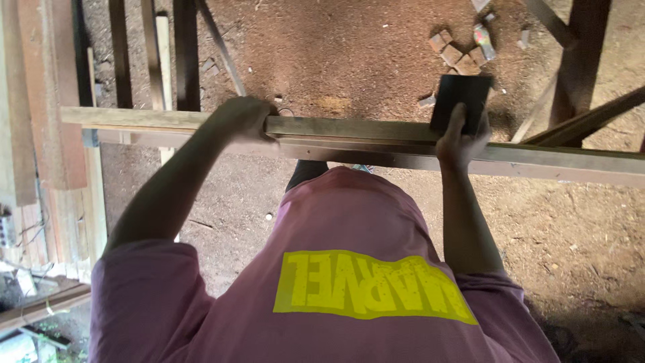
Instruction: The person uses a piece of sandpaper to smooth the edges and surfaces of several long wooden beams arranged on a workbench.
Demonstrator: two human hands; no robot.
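One long wooden rail (349, 128) runs across the view at about waist height, with a second, paler strip (537, 161) lying along its near side — two lengths in all, as far as can be told. The left hand (242, 119) is wrapped over the rail's top, fingers curled down the far side. The right hand (462, 138) pinches one flat black square block (462, 99) upright against the rail's far edge, thumb on its near face. The rail looks stiff, rough-sawn and fairly heavy — best gripped from above with both hands set apart, as here. The block looks light, rigid and smooth, easy to let slip. On the dirt floor (349, 60) beyond lie roughly five small brick offcuts (457, 54).
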